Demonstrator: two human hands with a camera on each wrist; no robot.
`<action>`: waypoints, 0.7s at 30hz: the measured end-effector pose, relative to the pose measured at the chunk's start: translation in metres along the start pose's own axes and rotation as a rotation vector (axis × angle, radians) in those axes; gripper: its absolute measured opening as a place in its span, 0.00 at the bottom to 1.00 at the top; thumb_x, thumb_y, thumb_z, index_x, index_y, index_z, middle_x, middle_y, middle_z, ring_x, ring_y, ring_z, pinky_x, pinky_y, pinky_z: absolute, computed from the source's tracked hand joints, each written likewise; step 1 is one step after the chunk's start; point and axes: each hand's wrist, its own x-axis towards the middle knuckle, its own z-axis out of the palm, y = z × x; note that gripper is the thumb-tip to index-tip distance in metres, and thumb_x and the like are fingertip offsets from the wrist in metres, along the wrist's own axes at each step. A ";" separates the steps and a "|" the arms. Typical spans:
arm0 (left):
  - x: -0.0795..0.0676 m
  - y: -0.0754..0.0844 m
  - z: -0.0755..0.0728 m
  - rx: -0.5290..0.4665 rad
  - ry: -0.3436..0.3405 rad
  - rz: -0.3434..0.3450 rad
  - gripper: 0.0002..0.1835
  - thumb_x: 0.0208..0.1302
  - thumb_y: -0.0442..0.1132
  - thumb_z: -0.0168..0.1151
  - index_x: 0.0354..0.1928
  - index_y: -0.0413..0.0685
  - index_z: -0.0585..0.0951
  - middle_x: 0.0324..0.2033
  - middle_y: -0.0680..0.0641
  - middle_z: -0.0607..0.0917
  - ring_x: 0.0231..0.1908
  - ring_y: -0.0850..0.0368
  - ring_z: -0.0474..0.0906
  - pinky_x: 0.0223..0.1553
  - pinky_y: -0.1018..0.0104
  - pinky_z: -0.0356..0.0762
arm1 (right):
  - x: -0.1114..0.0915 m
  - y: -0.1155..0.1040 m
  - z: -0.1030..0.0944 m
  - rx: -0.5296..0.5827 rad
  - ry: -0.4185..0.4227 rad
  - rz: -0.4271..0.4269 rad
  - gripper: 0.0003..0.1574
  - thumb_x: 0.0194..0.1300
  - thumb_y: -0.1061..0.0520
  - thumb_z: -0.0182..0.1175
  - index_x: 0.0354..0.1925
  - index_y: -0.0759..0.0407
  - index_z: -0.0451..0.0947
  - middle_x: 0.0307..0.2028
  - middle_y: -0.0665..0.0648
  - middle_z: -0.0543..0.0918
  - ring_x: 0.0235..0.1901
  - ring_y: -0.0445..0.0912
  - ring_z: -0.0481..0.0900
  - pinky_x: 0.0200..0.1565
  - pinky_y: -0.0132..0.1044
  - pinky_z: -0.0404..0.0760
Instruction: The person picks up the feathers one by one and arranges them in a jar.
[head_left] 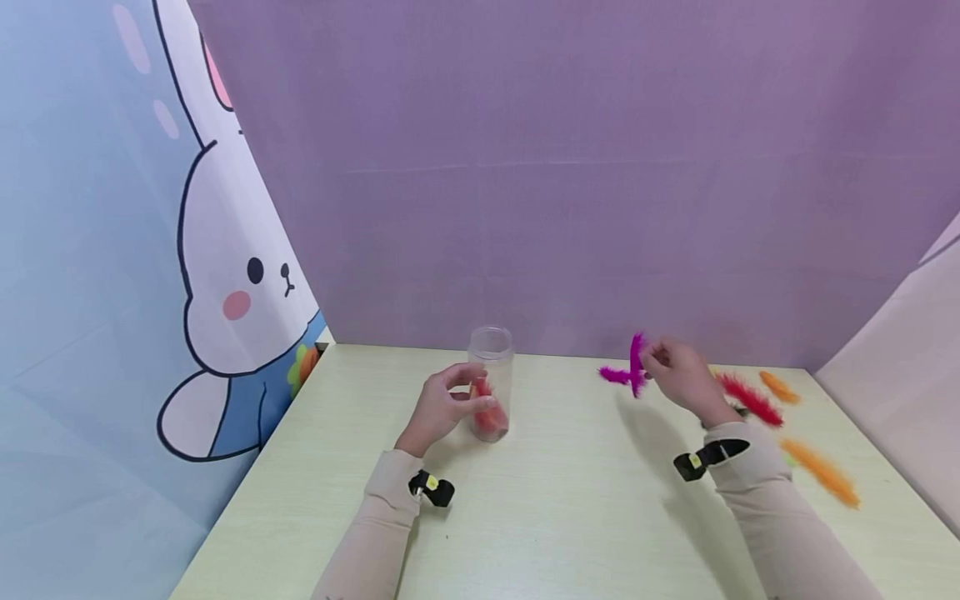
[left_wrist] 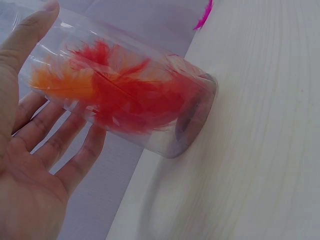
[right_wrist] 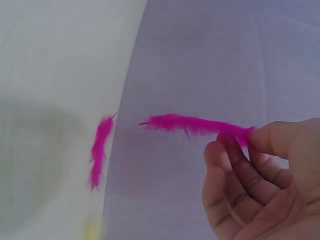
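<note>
A clear plastic jar (head_left: 492,343) stands upright on the table, open at the top, with red and orange feathers (left_wrist: 135,95) in its lower part. My left hand (head_left: 444,407) holds the jar from the left, thumb on one side and fingers round the other. To the right, my right hand (head_left: 684,379) pinches one end of a magenta feather (right_wrist: 195,125) between thumb and fingertips, above the table. A second magenta feather (right_wrist: 101,152) lies near the table's back edge, just left of the held one in the head view.
On the table's right side lie a red feather (head_left: 752,400), a small orange feather (head_left: 780,387) and a longer orange feather (head_left: 823,473). My right forearm hides part of that area. A purple cloth (head_left: 570,208) hangs behind the table.
</note>
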 end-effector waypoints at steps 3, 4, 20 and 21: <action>0.000 0.000 0.000 0.002 -0.001 0.000 0.30 0.52 0.41 0.82 0.58 0.47 0.83 0.52 0.44 0.87 0.56 0.49 0.81 0.57 0.51 0.85 | 0.000 -0.007 0.002 0.028 0.027 -0.014 0.19 0.80 0.50 0.50 0.50 0.65 0.76 0.45 0.68 0.86 0.45 0.58 0.83 0.39 0.38 0.81; 0.001 -0.001 0.000 0.002 -0.001 0.000 0.29 0.52 0.41 0.82 0.58 0.48 0.83 0.52 0.45 0.87 0.56 0.49 0.81 0.57 0.51 0.85 | 0.000 -0.009 0.003 0.039 0.040 -0.018 0.18 0.80 0.50 0.51 0.49 0.64 0.76 0.45 0.68 0.86 0.45 0.58 0.83 0.39 0.37 0.80; -0.005 0.015 -0.001 0.014 -0.018 -0.051 0.28 0.54 0.35 0.79 0.58 0.45 0.82 0.55 0.38 0.85 0.58 0.44 0.80 0.60 0.48 0.83 | -0.004 -0.057 0.008 0.282 0.077 -0.045 0.20 0.81 0.49 0.50 0.52 0.66 0.71 0.51 0.69 0.84 0.40 0.50 0.87 0.45 0.40 0.88; -0.006 0.019 -0.001 0.012 -0.022 -0.050 0.28 0.55 0.35 0.79 0.59 0.44 0.82 0.55 0.38 0.85 0.58 0.44 0.80 0.60 0.48 0.83 | -0.004 -0.060 0.009 0.300 0.079 -0.051 0.20 0.81 0.49 0.50 0.52 0.67 0.71 0.51 0.70 0.84 0.39 0.48 0.87 0.44 0.37 0.88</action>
